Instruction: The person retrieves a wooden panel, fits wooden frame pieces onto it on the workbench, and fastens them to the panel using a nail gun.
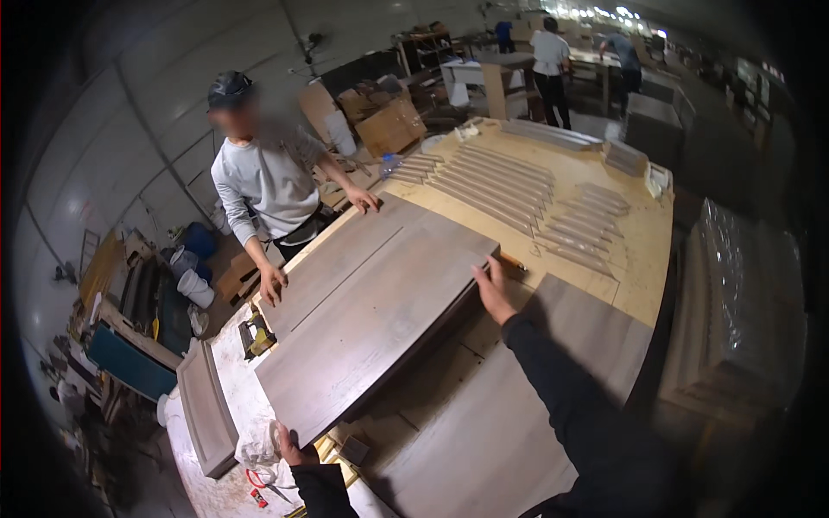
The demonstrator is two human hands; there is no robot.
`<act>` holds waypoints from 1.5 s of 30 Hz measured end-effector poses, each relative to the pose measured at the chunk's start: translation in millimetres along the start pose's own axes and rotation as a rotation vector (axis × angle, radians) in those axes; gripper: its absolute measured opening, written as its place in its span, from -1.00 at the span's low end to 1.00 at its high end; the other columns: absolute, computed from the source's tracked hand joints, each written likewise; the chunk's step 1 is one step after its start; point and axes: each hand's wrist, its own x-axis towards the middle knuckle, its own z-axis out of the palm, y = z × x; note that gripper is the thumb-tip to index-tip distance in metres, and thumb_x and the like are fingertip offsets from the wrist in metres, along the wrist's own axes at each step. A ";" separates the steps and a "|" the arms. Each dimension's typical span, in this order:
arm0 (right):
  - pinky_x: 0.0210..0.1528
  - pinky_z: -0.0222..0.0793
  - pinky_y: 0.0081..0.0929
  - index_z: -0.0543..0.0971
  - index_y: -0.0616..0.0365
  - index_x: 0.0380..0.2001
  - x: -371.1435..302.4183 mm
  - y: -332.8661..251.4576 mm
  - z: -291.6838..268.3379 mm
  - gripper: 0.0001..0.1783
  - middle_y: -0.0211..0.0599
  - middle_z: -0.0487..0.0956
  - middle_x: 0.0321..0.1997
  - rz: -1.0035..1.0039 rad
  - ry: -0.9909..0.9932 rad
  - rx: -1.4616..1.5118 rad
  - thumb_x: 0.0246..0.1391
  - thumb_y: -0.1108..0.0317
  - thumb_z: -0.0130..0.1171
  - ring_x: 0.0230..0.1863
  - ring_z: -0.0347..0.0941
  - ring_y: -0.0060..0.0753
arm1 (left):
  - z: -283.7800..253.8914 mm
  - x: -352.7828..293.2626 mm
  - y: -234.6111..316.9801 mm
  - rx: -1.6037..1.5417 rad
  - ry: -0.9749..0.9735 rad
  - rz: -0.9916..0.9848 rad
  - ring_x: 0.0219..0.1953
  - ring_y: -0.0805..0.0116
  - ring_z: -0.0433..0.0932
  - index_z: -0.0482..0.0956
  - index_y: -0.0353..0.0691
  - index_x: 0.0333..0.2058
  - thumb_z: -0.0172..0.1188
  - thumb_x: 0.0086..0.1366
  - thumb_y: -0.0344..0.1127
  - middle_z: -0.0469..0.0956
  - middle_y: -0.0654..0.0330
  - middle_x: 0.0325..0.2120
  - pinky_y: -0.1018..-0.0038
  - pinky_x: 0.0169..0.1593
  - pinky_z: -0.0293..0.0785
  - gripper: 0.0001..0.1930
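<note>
A large grey-brown wooden panel with a long narrow slot lies tilted before me, its near edge raised above the surface below. At its near left corner my left hand is closed on the edge, some fingers hidden. The right corner is gripped by my right hand, the fingers against the edge and the arm stretched forward. Across from me, a co-worker in a light long-sleeved top rests both hands on the far edge. Beneath and nearer me is another grey-brown panel.
On the pale worktable lie several wooden strips. A yellow-black power tool and framed wooden piece are at left. Red-handled scissors lie by a crumpled white cloth. Plastic-wrapped boards stand right.
</note>
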 end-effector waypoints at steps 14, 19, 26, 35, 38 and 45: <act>0.26 -0.19 0.23 0.01 0.05 0.24 70.8 19.6 -5.4 -0.23 -0.09 -0.08 0.38 0.040 0.120 -0.472 0.03 -0.03 -0.07 0.38 -0.20 0.08 | 42.2 77.4 -55.7 0.248 0.178 -0.034 -0.03 0.33 0.38 0.33 -0.13 0.09 0.02 0.24 0.06 0.42 0.20 -0.04 0.29 -0.04 0.29 -0.46; 0.20 0.00 0.04 0.12 0.09 0.18 61.5 17.7 1.9 -0.28 0.02 0.17 0.24 -0.031 0.105 -0.390 0.00 0.00 0.00 0.24 0.09 0.06 | 28.9 59.1 -44.9 0.317 0.269 -0.056 -0.04 0.32 0.38 0.33 -0.11 0.09 0.03 0.21 0.10 0.41 0.19 -0.04 0.27 -0.08 0.29 -0.43; 0.02 0.27 -0.17 0.45 0.22 -0.06 82.6 23.7 -13.3 -0.38 0.09 0.46 -0.02 0.033 0.149 -0.161 -0.01 -0.10 0.01 0.01 0.38 0.06 | 38.4 35.7 -76.0 0.151 0.379 0.059 -0.15 0.28 0.40 0.39 -0.23 -0.03 0.02 0.26 0.05 0.44 0.20 -0.16 0.31 -0.08 0.32 -0.51; 0.13 0.18 -0.24 0.37 0.32 0.02 86.0 25.8 0.1 -0.42 0.13 0.38 0.08 0.016 0.081 -0.056 0.07 0.07 0.03 0.11 0.30 0.04 | -42.5 61.8 -66.8 1.475 0.358 0.593 -0.01 0.17 0.39 0.43 -0.41 -0.05 -0.09 0.33 -0.10 0.45 -0.03 -0.07 0.35 0.09 0.24 -0.55; 0.16 0.14 -0.31 0.35 0.32 0.05 110.0 47.3 -36.8 -0.45 0.06 0.38 0.09 0.015 0.182 0.110 0.07 0.15 0.05 0.13 0.28 -0.05 | 39.5 56.1 -117.8 1.143 0.397 0.419 -0.16 0.22 0.42 0.46 -0.38 -0.19 -0.05 0.31 -0.10 0.46 0.03 -0.19 0.37 -0.02 0.30 -0.61; 0.18 0.09 -0.33 0.33 0.30 0.05 89.8 52.2 10.1 -0.50 -0.07 0.36 0.11 0.158 -0.041 0.249 0.13 0.18 -0.05 0.14 0.24 -0.17 | 46.1 -29.9 -63.4 0.767 0.671 0.372 -0.33 0.23 0.44 0.49 -0.30 -0.29 -0.01 0.30 -0.12 0.47 0.06 -0.36 0.39 -0.17 0.36 -0.69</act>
